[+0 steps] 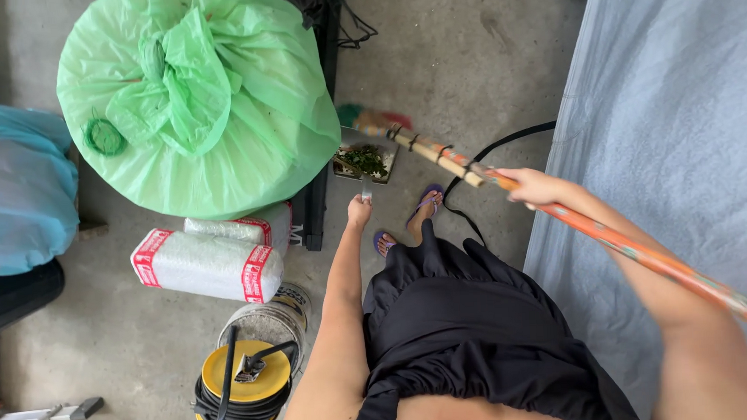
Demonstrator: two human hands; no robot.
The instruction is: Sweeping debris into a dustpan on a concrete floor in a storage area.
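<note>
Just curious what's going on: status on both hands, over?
Left hand grips dustpan handle; dustpan holds green debris. Right hand grips orange broom handle. Green bag close beside dustpan.

Leaves (364, 160) lie in the dustpan (387, 168), right of the bag (197, 100).

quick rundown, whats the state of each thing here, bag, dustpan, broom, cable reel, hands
left hand: closed on the dustpan handle
right hand: gripping the broom stick
dustpan: on the floor, holding green leaf bits
broom: tilted, head down by the dustpan
green bag: full, tied shut at the top
cable reel: cord wound up, lying flat
white bales: wrapped, stacked on the floor
</note>
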